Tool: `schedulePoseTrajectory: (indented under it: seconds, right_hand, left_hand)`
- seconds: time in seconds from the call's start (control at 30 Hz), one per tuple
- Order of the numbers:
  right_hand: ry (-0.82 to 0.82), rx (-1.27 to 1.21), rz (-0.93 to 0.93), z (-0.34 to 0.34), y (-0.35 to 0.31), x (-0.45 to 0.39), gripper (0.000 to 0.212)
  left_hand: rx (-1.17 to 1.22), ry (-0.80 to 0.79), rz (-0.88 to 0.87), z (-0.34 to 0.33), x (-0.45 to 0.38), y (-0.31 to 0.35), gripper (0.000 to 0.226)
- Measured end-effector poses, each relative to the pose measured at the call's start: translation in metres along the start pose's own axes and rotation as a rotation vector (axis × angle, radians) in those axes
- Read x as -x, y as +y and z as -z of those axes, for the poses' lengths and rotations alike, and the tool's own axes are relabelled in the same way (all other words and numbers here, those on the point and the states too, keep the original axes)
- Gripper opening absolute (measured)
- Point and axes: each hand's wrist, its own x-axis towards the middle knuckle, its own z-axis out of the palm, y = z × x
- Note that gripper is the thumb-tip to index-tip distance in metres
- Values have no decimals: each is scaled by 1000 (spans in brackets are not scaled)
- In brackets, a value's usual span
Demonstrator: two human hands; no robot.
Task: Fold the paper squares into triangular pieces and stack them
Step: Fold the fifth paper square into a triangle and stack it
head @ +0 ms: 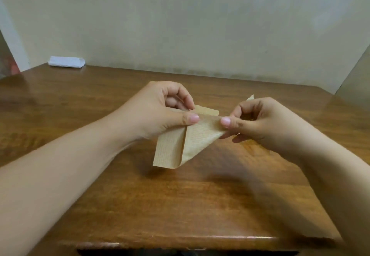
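Observation:
A tan paper piece (181, 145) with faint printed lines hangs in the air above the middle of the wooden table (140, 205). It is partly folded, with two flaps meeting along a centre crease. My left hand (160, 111) pinches its upper left edge between thumb and fingers. My right hand (260, 123) pinches its upper right edge the same way. A small tan paper tip (250, 97) shows behind my right hand's knuckles; what it belongs to is hidden.
A white folded paper bundle (66, 62) lies at the table's far left corner against the pale wall. The table's near edge (180, 239) runs across the bottom of the view.

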Motion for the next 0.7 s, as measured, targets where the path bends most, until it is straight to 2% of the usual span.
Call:
schedulePoseTrajectory:
  seconds: [0.07, 0.2, 0.33, 0.4, 0.5, 0.6, 0.7]
  right_hand:
    - [30, 97, 25, -1, 3, -20, 29]
    - [-23, 110, 70, -7, 16, -49, 28]
    - [-97, -83, 120, -13, 29, -57, 21]
    - [-181, -150, 114, -12, 32, -57, 25]
    - [-265, -227, 116, -11, 30, -54, 15]
    - [-193, -315, 91, -12, 30, -49, 19]
    - [-50, -389, 73, -18, 31, -45, 21]
  left_hand:
    - [-38, 11, -25, 3, -15, -9, 19]
    - [-75, 119, -58, 4, -34, -27, 15]
    - [-95, 151, -101, 5, -33, -36, 15]
    - [-108, 129, -106, 6, -30, -35, 15]
    - [-44, 72, -91, 8, -27, -34, 17]
    - [48, 65, -86, 6, -25, -34, 24]
    - [63, 116, -79, 3, -22, -34, 26]
